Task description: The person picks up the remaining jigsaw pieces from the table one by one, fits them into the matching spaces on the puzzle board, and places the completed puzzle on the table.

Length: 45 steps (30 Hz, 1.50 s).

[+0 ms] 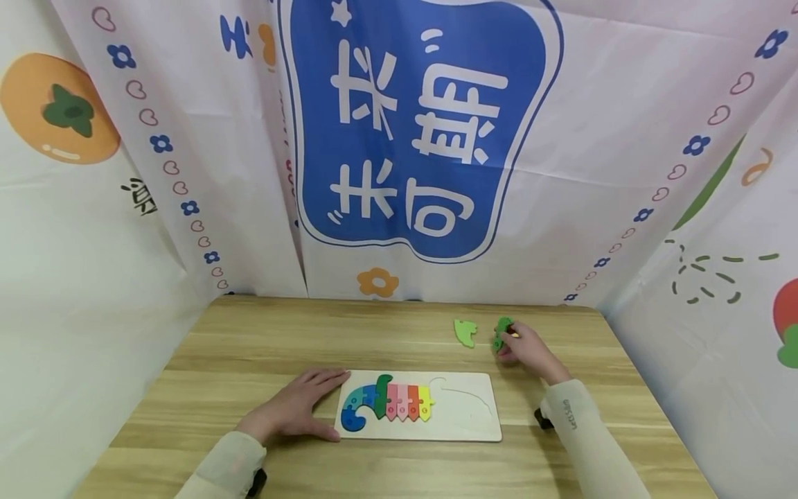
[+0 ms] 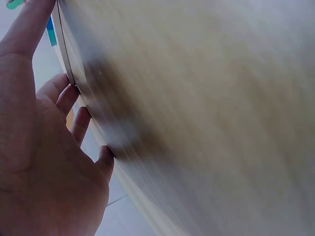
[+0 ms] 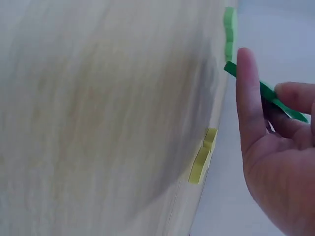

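Right hand (image 1: pixel 526 348): pinches a dark-green puzzle piece (image 1: pixel 501 334), long axis running near to far, beyond the far right corner of the wooden puzzle board (image 1: pixel 464 424). Light-green puzzle piece (image 1: pixel 463 333): left of the grip. Left hand (image 1: pixel 296 403): farther off, fingers spread at the board's left end.

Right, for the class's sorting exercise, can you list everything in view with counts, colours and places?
Puzzle board: 1, pale wood, on the table
Fitted puzzle pieces: about 8, blues, green, pinks, orange-red, yellow, on the board
Light green puzzle piece: 1, light green, beyond the board
Yellow puzzle piece: 1, yellow, near the right hand
Dark green puzzle piece: 1, dark green, held in the right hand
Table: 1, brown wood-grain
Printed fabric: count unclear, mostly white, behind and beside the table
Wrist devices: 2, black, one per wrist
Sleeves: 2, pale
Left hand: 1, bare, at the board's left end
Right hand: 1, bare, beyond the board's right end
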Motion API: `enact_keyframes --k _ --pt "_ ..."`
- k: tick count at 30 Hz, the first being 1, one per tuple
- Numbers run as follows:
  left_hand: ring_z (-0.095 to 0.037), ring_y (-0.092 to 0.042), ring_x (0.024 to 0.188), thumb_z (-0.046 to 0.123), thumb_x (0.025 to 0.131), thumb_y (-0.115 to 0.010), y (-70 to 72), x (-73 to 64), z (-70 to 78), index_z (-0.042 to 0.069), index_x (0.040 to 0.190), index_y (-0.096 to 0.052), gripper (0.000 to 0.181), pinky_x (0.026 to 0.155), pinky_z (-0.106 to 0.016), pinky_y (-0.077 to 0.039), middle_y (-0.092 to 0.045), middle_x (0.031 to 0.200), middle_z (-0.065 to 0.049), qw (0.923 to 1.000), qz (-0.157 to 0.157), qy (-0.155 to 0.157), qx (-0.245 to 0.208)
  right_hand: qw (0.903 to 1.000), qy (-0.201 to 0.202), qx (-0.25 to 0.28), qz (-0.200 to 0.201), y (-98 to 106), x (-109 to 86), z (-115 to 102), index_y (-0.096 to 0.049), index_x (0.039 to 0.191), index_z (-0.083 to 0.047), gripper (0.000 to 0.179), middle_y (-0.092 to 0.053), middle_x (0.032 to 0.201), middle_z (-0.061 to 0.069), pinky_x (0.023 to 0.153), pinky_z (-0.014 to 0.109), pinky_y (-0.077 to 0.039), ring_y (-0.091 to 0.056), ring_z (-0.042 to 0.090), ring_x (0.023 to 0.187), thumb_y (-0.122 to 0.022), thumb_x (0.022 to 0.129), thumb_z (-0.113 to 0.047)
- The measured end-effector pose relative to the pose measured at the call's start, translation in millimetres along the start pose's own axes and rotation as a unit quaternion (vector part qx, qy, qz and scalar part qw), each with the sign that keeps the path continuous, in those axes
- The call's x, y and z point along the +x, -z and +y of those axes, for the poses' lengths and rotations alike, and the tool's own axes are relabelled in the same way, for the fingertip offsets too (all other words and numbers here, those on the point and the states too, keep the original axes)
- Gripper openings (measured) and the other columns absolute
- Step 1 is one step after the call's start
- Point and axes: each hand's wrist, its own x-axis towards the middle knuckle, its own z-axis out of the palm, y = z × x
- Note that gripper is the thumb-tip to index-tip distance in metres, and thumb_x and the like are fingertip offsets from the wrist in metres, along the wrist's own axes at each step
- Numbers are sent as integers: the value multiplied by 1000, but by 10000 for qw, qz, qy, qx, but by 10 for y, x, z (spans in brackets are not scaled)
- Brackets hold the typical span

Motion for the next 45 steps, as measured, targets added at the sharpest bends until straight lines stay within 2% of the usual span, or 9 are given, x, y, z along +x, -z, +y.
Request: enact_keyframes --k 2,6,10,15,20,26,35,39,45 --pt "-37 -32 151 73 73 -80 6 6 1 28 162 -37 109 117 -69 -31 -38 166 -1 10000 6 -8 0 9996 45 295 -21 20 2 -13 -49 140 12 36 -62 115 27 82 36 -63 -69 23 90 -42 111 -9" --pt "-37 -32 151 74 74 -79 20 13 9 27 162 -36 109 117 -69 -31 -37 166 -1 10000 -16 -20 9 9976 145 679 -42 45 10 -50 -52 132 12 31 -65 106 20 87 42 -62 -70 24 90 -44 111 -10" --pt "-37 -32 151 74 74 -79 21 18 6 27 162 -36 109 117 -69 -30 -37 166 -1 10000 -36 1 16 9972 194 721 -49 33 -3 -113 -55 125 9 27 -65 103 15 89 48 -61 -68 22 89 -50 110 -13" --pt "-36 -32 151 73 73 -80 16 12 2 27 162 -37 109 117 -69 -31 -37 166 -1 10000 -28 10 -6 9976 300 619 -61 -17 -59 -218 -60 125 7 29 -66 108 14 93 53 -59 -66 24 97 -55 108 -16" --pt "-35 -32 151 73 73 -80 16 11 7 27 162 -37 109 118 -68 -31 -37 166 0 10000 -26 18 -23 9955 354 875 -49 -70 -83 -287 -59 125 9 29 -68 108 13 95 51 -59 -68 22 96 -56 108 -13" --pt "-36 -31 151 73 73 -80 15 18 4 27 162 -37 109 118 -68 -30 -37 166 1 10000 -25 -9 3 9908 264 1327 40 -123 -70 -338 -59 124 11 27 -67 103 10 89 39 -62 -70 16 88 -57 107 -10" --pt "-36 -32 151 73 73 -80 15 2 12 27 162 -37 109 118 -68 -30 -38 166 0 10000 -20 -3 -4 9916 122 1286 38 -182 -98 -382 -61 122 10 26 -70 101 13 95 52 -58 -71 19 86 -59 106 -11" --pt "-37 -32 151 73 74 -80 20 -3 21 26 162 -37 109 117 -69 -30 -37 166 -1 10000 -23 -35 -9 9911 166 1323 0 -194 -104 -376 -61 123 9 27 -69 101 11 95 51 -58 -71 18 87 -59 106 -11" --pt "-37 -33 150 73 74 -80 24 0 18 25 163 -36 110 117 -68 -31 -37 166 -1 9999 3 -114 34 9905 448 1300 -95 -196 -118 -374 -58 127 10 32 -67 101 9 91 49 -61 -70 18 86 -60 106 -13"
